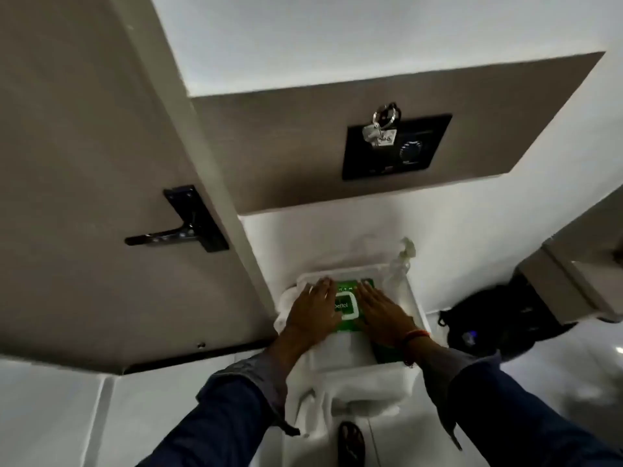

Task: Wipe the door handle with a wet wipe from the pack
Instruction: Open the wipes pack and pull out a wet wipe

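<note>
A green wet wipe pack [347, 306] with a white flap lies on a white cloth-covered stand [354, 358] below me. My left hand [312, 311] rests flat on the pack's left side, fingers stretched forward. My right hand [381, 313] lies flat on its right side, a red thread at the wrist. Neither hand grips anything. The black lever door handle [178, 229] sits on the beige door [84, 197] up to the left, well apart from both hands.
A black switch panel [397, 146] with a dial and hanging keys [381, 128] is on the wall above the stand. A dark bag [499, 318] lies on the floor at right, beside a beige cabinet [580, 271]. A white plastic bag [403, 261] stands behind the pack.
</note>
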Demonstrator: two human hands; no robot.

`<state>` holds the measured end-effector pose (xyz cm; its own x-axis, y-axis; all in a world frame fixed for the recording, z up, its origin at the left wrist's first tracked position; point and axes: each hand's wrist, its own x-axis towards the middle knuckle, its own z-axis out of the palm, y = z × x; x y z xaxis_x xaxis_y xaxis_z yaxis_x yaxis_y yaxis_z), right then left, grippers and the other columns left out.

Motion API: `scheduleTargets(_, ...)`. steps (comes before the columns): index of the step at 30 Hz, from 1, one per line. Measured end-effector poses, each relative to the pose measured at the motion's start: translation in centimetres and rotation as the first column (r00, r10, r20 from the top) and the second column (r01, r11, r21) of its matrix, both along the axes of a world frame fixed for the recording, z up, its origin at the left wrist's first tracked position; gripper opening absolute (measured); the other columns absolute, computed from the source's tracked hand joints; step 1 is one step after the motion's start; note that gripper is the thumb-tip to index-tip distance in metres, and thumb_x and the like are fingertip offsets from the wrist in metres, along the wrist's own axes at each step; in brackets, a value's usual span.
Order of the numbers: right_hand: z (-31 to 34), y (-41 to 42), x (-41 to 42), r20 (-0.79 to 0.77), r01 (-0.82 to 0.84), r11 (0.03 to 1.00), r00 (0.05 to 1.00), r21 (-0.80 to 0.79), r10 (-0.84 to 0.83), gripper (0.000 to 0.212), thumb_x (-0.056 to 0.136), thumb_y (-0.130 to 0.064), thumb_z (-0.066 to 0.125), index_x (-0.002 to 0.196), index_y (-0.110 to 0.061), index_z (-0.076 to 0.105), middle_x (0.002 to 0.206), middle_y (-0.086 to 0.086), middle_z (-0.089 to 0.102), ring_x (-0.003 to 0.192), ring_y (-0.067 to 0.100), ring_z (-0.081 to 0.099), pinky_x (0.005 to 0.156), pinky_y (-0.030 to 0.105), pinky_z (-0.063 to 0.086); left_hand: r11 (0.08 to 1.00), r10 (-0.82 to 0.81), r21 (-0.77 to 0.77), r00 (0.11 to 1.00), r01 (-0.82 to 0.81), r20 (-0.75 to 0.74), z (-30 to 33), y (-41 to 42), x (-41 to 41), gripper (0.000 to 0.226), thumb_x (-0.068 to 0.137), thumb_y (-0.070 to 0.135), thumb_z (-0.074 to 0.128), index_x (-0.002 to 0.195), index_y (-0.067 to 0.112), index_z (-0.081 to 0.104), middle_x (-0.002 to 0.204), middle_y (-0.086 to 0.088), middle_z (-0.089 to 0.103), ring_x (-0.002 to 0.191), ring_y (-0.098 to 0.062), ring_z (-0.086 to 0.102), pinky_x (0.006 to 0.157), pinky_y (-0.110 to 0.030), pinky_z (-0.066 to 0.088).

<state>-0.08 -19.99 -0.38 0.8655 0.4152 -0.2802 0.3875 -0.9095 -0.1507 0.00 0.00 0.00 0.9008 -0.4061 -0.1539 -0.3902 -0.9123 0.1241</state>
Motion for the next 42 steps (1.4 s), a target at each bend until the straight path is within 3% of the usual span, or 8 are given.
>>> scheduleTargets(6,-3.6,-0.4,-0.6,-0.043,-0.040,0.998,0.998,-0.041,0.038,0.069,0.111,-0.033,0.034,0.164,0.002,0.008,0.173,0.019,0.008,0.161,0.029,0.008,0.132,0.038,0.004,0.942,-0.065,0.322,0.994,0.090,-0.087,-3.2,-2.2,-0.2,0.055,0.108,0.018,0.034,0.156,-0.006,0.019,0.163,-0.026,0.025,0.154,-0.037,0.022,0.127,-0.054,0.015)
scheduleTargets(13,-5.1,-1.6,0.2,0.008,-0.039,0.993,0.999,0.113,0.039,0.058,0.108,-0.021,0.043,0.159,0.005,0.031,0.167,0.024,0.026,0.156,0.034,0.027,0.131,0.043,0.016,0.761,-0.309,0.584,0.949,0.284,-0.059,-2.9,-3.1,0.7,0.034,0.085,0.017,0.066,0.113,0.001,0.075,0.109,-0.021,0.077,0.100,-0.033,0.073,0.096,-0.040,0.058)
scheduleTargets(20,-5.2,-1.6,0.5,0.092,-0.113,0.994,0.989,0.000,0.113,0.050,0.109,-0.022,0.043,0.153,0.004,0.044,0.163,0.024,0.036,0.152,0.033,0.036,0.130,0.044,0.023,0.912,-0.260,0.308,0.963,0.271,-0.078,-1.0,-2.0,3.9,0.032,0.101,0.003,0.037,0.125,0.004,0.059,0.112,-0.017,0.070,0.100,-0.034,0.069,0.102,-0.044,0.050)
scheduleTargets(24,-3.9,-1.2,0.9,0.302,-0.128,0.990,0.947,0.055,0.105,0.026,0.064,-0.012,0.097,0.084,-0.005,0.083,0.091,0.014,0.081,0.084,0.028,0.080,0.080,0.039,0.067,1.000,0.027,0.007,0.998,-0.026,-0.051,0.6,-1.5,6.1,0.037,0.111,0.029,0.030,0.115,0.011,0.062,0.112,-0.013,0.073,0.103,-0.032,0.069,0.092,-0.045,0.052)
scheduleTargets(28,-3.5,0.6,1.6,0.308,-0.042,0.994,0.951,0.096,0.010,0.039,0.056,-0.024,0.100,0.090,-0.016,0.084,0.068,0.006,0.073,0.061,0.026,0.072,0.067,0.030,0.065,0.989,0.105,-0.091,0.988,-0.115,-0.115,0.6,-1.3,6.6,0.039,0.110,0.033,0.034,0.109,0.011,0.066,0.111,-0.012,0.072,0.101,-0.034,0.067,0.090,-0.044,0.052)
scheduleTargets(34,-2.4,2.9,1.5,0.217,0.146,0.962,0.956,0.230,-0.197,0.031,0.051,-0.002,0.097,0.073,-0.004,0.075,0.082,0.015,0.075,0.065,0.032,0.072,0.056,0.032,0.062,0.979,0.149,-0.119,0.980,-0.165,-0.131,0.4,-1.3,6.5,0.040,0.110,0.033,0.036,0.104,0.010,0.067,0.108,-0.014,0.073,0.099,-0.037,0.066,0.089,-0.044,0.052)
scheduleTargets(37,-2.3,2.9,1.8,0.084,0.204,0.923,0.966,0.326,-0.243,0.023,0.071,0.003,0.086,0.092,0.003,0.075,0.102,0.023,0.073,0.088,0.038,0.072,0.074,0.041,0.064,0.979,0.144,-0.123,0.980,-0.161,-0.136,0.5,-1.3,6.3,0.039,0.110,0.033,0.037,0.102,0.008,0.066,0.107,-0.014,0.072,0.098,-0.036,0.066,0.088,-0.044,0.051)
scheduleTargets(42,-3.1,-0.3,1.2,0.286,-0.081,0.899,0.957,0.431,-0.051,0.007,0.080,-0.013,0.076,0.087,-0.015,0.079,0.137,0.020,0.064,0.121,0.039,0.058,0.103,0.046,0.048,0.988,0.097,-0.107,0.989,-0.109,-0.109,0.5,-1.3,5.6,0.041,0.110,0.034,0.035,0.106,0.010,0.067,0.110,-0.012,0.074,0.104,-0.033,0.066,0.092,-0.044,0.051)
